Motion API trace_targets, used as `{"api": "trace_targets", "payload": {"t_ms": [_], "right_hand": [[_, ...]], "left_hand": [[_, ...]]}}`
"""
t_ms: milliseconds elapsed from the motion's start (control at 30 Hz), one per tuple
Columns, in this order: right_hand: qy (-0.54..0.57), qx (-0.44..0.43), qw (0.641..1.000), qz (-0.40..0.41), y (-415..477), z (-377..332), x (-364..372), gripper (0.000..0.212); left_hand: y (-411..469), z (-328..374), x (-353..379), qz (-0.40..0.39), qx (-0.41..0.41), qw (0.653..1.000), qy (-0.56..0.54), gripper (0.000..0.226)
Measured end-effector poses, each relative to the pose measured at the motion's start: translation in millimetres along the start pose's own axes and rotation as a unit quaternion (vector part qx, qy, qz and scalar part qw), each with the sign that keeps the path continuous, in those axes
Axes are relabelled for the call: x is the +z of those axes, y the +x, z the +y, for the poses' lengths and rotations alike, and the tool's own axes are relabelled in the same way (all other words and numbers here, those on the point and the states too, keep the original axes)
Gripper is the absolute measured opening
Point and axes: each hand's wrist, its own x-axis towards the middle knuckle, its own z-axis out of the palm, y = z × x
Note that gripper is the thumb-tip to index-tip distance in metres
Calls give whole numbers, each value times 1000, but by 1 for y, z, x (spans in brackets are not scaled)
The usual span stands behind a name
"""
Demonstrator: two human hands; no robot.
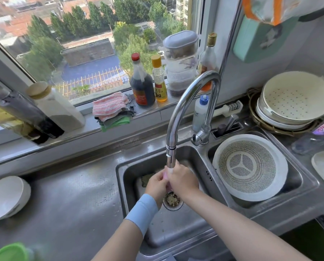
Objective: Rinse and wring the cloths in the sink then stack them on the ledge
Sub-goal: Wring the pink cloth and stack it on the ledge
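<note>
Both hands, left hand [156, 182] and right hand [182, 178], grip a pink cloth [165, 176] under the tap [171, 159], over the sink [123, 178]; stacked cloths [110, 110] sit on the ledge [149, 114].

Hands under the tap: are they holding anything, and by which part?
Both the left hand and right hand grip a pink cloth, bunched between them; which part is hidden.

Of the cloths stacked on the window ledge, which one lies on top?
The pink-and-white striped cloth lies on top. The grey cloth and the green cloth sit under it, with green lowest.
</note>
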Motion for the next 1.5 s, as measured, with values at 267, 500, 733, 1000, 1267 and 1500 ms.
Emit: {"api": "trace_targets", "payload": {"t_ms": [267, 500, 733, 1000, 1267, 1500], "right_hand": [[-49, -63, 997, 1, -1, 1, -5, 38], [181, -90, 978, -55, -20, 23, -15, 26], [167, 23, 986, -1, -3, 44, -26, 22], [135, 67, 989, -5, -3, 8, -28, 38], [270, -2, 962, -34, -13, -21, -18, 8], [135, -119, 984, -8, -13, -9, -9, 28]], "left_hand": [[1, -9, -2, 80, -32, 992, -97, 24], [10, 12, 0, 63, -34, 997, -33, 28], [11, 0, 21, -1, -15, 1000, 8, 17], [14, 14, 5, 157, -78, 975, 135, 39], [15, 8, -6, 11, -5, 999, -52, 31], [9, 10, -2, 91, -94, 983, -129, 22]]}}
